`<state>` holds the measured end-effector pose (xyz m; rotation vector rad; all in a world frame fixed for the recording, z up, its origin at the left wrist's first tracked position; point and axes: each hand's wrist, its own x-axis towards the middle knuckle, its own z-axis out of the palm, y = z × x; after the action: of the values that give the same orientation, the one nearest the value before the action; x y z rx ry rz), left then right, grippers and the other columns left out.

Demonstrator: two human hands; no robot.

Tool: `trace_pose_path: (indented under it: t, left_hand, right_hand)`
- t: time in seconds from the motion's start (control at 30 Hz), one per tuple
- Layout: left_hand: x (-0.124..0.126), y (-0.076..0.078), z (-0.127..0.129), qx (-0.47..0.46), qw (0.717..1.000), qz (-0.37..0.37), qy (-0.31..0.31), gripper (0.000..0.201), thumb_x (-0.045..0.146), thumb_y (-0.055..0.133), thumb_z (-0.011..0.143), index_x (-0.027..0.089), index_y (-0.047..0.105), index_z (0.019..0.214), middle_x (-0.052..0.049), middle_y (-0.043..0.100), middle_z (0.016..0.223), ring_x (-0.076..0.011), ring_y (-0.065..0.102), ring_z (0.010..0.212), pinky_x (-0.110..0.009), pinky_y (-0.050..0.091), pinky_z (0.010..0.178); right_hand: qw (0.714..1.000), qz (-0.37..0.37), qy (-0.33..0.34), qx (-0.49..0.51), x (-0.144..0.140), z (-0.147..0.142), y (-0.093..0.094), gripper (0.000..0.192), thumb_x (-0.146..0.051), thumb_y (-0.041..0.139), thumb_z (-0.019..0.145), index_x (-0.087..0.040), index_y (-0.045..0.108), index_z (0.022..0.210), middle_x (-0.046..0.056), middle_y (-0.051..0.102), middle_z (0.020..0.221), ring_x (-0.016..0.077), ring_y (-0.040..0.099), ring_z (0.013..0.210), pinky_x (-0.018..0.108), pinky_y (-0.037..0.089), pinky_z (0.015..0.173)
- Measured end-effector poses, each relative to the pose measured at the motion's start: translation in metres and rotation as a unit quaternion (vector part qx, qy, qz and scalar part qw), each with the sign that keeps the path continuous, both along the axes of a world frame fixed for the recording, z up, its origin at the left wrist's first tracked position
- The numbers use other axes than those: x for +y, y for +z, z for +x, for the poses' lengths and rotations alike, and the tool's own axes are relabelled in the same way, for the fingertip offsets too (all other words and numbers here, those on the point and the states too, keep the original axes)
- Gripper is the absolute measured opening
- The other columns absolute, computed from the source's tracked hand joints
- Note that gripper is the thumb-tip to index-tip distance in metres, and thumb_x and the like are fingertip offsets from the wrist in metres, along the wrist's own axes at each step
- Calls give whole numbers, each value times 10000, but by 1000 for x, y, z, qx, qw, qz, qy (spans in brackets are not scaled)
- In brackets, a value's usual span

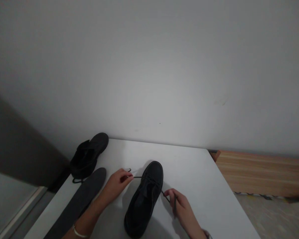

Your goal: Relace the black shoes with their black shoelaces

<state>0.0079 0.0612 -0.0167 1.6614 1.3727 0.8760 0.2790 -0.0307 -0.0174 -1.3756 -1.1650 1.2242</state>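
The black lace-up shoe (pixel 153 174) stands on the white surface (pixel 196 176), toe toward the far edge. Left hand (pixel 116 186) fingers pinch the left lace (pixel 137 177); right hand (pixel 179 202) fingers grip the right lace (pixel 165 197). A second black shoe (pixel 98 143) occupies the far-left corner.

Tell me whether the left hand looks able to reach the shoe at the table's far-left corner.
Likely yes: the left hand is near that shoe, and only the flat insole seems to lie between them. It pinches a lace, though, so it would probably need to let go first.
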Motion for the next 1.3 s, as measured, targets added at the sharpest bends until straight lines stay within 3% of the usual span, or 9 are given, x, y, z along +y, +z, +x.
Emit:
trace_pose_path:
  t: [0.1,0.23,0.47,0.8,0.97,1.1,1.2,1.3]
  left_hand:
    - [-21,-11,13,16,998,-29,-48,235,378,650,814,199,792,756,-31,649,722,-215,623,700,-298,458,657]
    - [-37,-9,23,27,997,-43,-64,315,371,540,896,190,757,757,-41,640,760,-223,621,765,-301,459,706]
    - [-56,-11,29,36,994,-80,-67,409,391,383,968,188,674,764,-75,703,785,-250,661,783,-336,477,744]
    - [-76,-17,40,37,993,-83,-82,313,259,431,893,168,730,903,-158,754,924,-304,704,885,-380,504,816]
    - [-75,-16,36,8,994,-79,-72,294,283,486,872,190,765,859,-130,761,878,-295,697,849,-378,502,808]
    - [-64,-16,21,-39,997,-65,-4,261,347,596,830,219,786,957,-72,725,798,-277,664,804,-369,487,807]
    - [-54,-14,3,-94,990,-62,87,459,404,669,794,216,686,1212,14,628,669,-216,584,617,-330,475,650]
    - [-43,-11,-15,-181,968,-61,165,590,447,706,768,183,595,1284,51,608,629,-175,556,561,-288,460,584]
  right_hand:
    - [996,6,52,-76,-10,-10,-7,430,-586,582,913,-170,677,855,21,611,741,196,548,727,325,423,690]
    - [984,5,76,-159,-8,-18,-15,412,-585,553,925,-174,582,904,-45,471,650,157,435,609,298,329,584]
    - [985,8,73,-158,11,-14,-26,473,-657,647,812,-210,502,763,-53,451,647,153,411,611,288,320,576]
    - [992,7,35,-122,18,-2,-36,445,-596,753,740,-208,540,784,-88,408,587,140,371,579,282,281,559]
    - [998,-19,27,-48,16,-2,-28,446,-578,808,692,-194,602,790,-76,468,588,141,409,586,277,312,565]
    - [995,-74,20,63,6,7,-14,402,-536,793,755,-171,690,888,-55,522,633,114,436,557,238,324,501]
    - [980,-106,-38,162,-1,25,-11,341,-451,800,792,-167,724,966,-39,560,697,95,499,598,198,398,513]
    - [953,-111,-111,259,-3,47,-15,290,-368,864,733,-158,741,892,-31,581,714,80,531,599,179,483,527]
